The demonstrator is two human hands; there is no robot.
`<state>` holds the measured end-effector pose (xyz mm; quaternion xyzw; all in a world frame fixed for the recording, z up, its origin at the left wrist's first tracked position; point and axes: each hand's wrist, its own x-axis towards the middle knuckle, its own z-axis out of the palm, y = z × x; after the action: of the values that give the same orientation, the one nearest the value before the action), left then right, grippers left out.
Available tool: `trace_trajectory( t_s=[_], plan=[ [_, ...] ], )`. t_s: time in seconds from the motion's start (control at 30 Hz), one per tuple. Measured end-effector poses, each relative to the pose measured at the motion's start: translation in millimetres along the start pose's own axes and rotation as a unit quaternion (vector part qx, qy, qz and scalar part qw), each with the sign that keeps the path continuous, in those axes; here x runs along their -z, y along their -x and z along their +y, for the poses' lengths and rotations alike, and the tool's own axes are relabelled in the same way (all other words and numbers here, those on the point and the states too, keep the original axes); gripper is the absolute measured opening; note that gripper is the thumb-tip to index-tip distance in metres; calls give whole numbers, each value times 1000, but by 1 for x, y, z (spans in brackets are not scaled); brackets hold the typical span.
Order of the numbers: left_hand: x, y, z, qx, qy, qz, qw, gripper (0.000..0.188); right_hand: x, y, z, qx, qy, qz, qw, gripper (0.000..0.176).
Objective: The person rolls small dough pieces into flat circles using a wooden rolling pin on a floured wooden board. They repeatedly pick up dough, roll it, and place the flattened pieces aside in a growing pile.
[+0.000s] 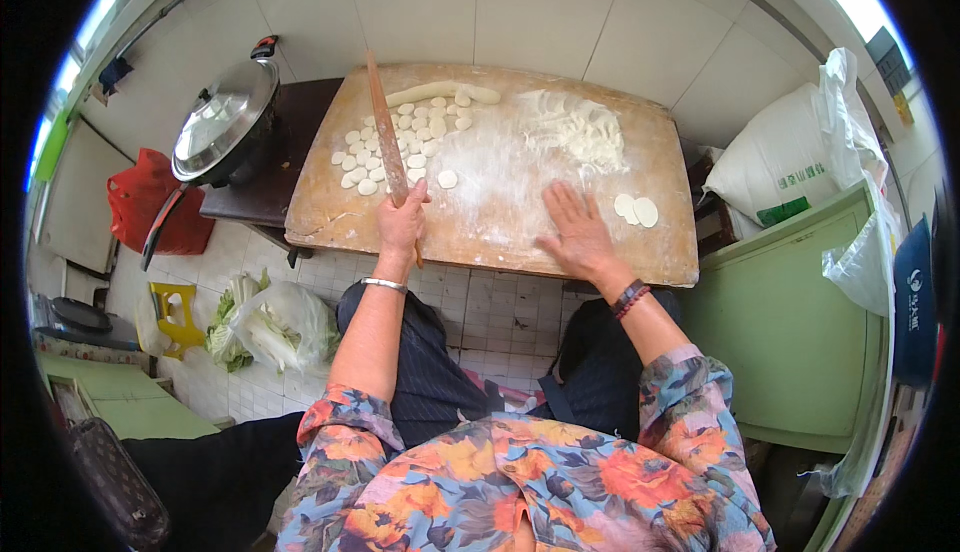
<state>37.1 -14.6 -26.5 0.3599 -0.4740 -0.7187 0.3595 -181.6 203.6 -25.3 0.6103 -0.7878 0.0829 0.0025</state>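
My left hand is closed around a wooden rolling pin with tapered ends, its far end angled up over flattened dough pieces on the left of a floured wooden board. Behind those pieces lies a dough roll. One flat dough round sits apart, right of the pin. My right hand is spread palm down over the board's right half, holding nothing that shows. Overlapping rolled dough wrappers lie to its right. A heap of flour is beyond it.
A lidded wok stands on a dark table at the left, its handle pointing toward me. A red bag and bagged cabbage are on the floor. At right are a large white sack and a green cabinet.
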Motion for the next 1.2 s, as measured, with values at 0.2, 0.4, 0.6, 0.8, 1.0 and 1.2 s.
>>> trace_trajectory(
  t_s=[0.2, 0.4, 0.6, 0.8, 1.0, 1.2],
  plan=[
    [-13, -11, -4, -6, -31, 7, 999, 27, -9, -85, -33, -8, -17, 21, 1000, 81],
    [2, -4, -6, -8, -12, -4, 1000, 25, -8, -65, -39, 21, -26, 39, 999, 75],
    [-13, -5, -6, -2, -37, -1, 999, 29, -12, -41, -37, -3, -26, 36, 999, 72],
    [-22, 2, 1, 19, 16, -21, 999, 35, -15, -47, -37, -7, -22, 48, 999, 66],
    [-25, 1, 1, 26, 13, -29, 999, 48, -18, -46, -36, -12, -22, 50, 998, 65],
    [-20, -3, -1, 29, 102, -25, 994, 49, -18, -44, -36, -5, -24, 64, 998, 65]
  ],
)
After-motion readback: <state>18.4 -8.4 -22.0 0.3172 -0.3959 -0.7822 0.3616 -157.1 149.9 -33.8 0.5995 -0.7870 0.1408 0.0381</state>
